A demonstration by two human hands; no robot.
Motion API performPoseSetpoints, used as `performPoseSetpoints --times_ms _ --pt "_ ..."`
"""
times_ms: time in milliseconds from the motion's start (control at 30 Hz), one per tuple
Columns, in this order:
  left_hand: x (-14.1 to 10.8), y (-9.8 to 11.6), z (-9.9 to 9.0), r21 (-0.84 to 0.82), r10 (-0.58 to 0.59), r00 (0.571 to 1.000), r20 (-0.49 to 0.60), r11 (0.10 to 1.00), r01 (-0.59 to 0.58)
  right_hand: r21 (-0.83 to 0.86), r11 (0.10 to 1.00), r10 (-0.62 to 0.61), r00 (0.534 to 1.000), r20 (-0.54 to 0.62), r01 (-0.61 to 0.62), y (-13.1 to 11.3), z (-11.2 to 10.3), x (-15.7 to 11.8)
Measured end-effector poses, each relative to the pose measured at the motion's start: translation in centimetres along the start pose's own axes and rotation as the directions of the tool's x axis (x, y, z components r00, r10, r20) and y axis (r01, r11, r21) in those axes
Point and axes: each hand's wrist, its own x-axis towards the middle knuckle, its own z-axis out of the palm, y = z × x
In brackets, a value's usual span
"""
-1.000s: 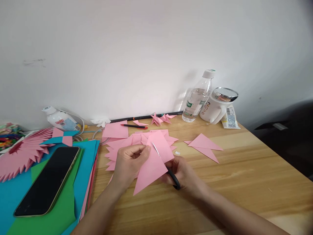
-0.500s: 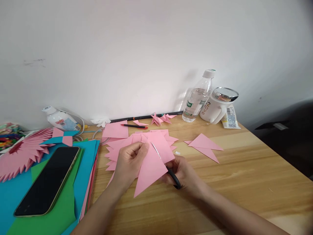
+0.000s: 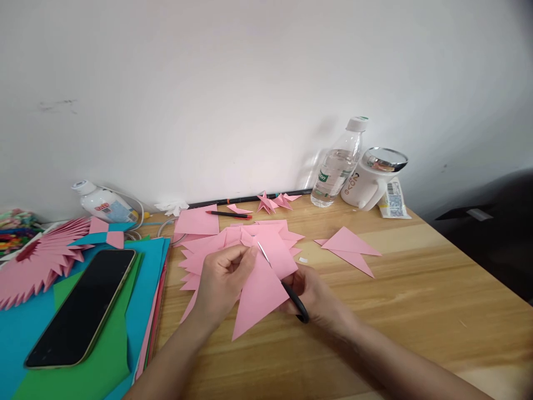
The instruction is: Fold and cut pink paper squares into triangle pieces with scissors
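Note:
My left hand (image 3: 227, 278) pinches the upper edge of a sheet of pink paper (image 3: 260, 300) between thumb and fingers. My right hand (image 3: 310, 297) grips a pair of scissors (image 3: 296, 300) with black handles; its fingers are partly hidden behind the handle and the paper. One metal blade shows on top of the pink sheet, pointing up and left toward my left thumb. The other blade is hidden under the paper. Beneath and behind the sheet lies a heap of pointed pink paper pieces (image 3: 194, 272). Two pink triangles (image 3: 352, 247) rest on the table to the right.
Left are a black phone (image 3: 81, 308), green and blue paper sheets (image 3: 145, 294), and a pleated pink paper fan (image 3: 45, 258). Along the wall stand a water bottle (image 3: 335, 172) and a white mug (image 3: 362, 183). A red-and-black pencil (image 3: 229, 214) lies behind the heap.
The scissors' blades have closed further along the cut. The lower pink flap has swung slightly right and down, with my left hand shifting a little right.

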Motion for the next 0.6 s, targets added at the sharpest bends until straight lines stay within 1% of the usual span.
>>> performPoseSetpoints --times_ms 233,400,600 --pt "-0.04 0.36 0.07 0.015 0.008 1.0 -0.017 1.0 -0.007 0.002 0.999 -0.048 0.999 -0.026 0.048 0.3 -0.02 0.08" --pt "-0.11 0.45 0.11 -0.009 -0.004 1.0 -0.02 1.0 0.004 -0.001 0.999 -0.038 0.998 -0.04 0.038 0.63 0.02 0.12" --pt "-0.05 0.39 0.15 -0.017 -0.016 1.0 -0.011 1.0 0.016 0.004 1.0 -0.011 0.999 -0.04 0.011 0.45 0.12 0.02"
